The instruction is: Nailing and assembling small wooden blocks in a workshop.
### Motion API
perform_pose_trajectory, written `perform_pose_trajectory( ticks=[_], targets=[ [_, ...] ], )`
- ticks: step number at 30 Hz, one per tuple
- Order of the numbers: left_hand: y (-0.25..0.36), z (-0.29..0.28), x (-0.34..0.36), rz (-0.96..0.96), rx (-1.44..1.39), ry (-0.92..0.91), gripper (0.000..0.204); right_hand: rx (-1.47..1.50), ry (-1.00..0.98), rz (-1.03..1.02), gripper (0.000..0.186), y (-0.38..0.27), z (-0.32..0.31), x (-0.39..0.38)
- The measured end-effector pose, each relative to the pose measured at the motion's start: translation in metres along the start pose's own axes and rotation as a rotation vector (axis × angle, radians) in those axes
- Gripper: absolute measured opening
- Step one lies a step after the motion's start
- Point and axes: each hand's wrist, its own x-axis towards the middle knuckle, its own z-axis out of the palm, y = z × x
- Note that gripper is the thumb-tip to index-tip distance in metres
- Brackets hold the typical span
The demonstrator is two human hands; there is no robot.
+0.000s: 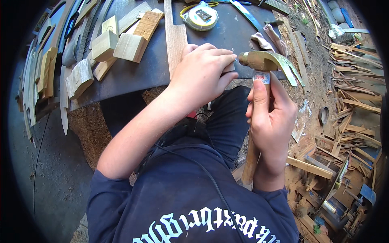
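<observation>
My right hand (270,117) is wrapped round the wooden handle of a claw hammer (252,156), its thumb lying along the handle just below the head. The hammer's blunt face points left, close to the fingertips of my left hand (204,73). That hand is closed at the near edge of the dark worktable (133,77). Between its fingers and thumb a small greyish piece shows, mostly hidden, so its kind is unclear. A notched wooden strip (176,44) runs away across the table from beside my left hand.
Wood blocks (130,46) and curved strips (81,30) crowd the table's left. Farther back lie a tape measure (201,16), a blue-and-silver long tool (246,15) and a crumpled cloth (274,38). Scrap wood (356,89) is heaped on the ground at right.
</observation>
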Motion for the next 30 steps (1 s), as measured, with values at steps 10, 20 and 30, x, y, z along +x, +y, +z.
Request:
perform_pose_trajectory(
  ticks=[10,20,30],
  targets=[
    [-0.003,-0.003,0.003,-0.115,-0.051,-0.025,0.07,0.017,-0.033,-0.035,0.028,-0.012,-0.006,0.002],
    [-0.004,-0.005,0.001,-0.142,-0.078,-0.028,0.072,0.111,0.062,-0.006,0.025,-0.019,-0.007,0.001],
    [0.001,-0.002,0.008,-0.119,-0.078,-0.025,0.076,0.078,0.113,-0.031,0.025,-0.004,0.001,-0.007]
  ],
)
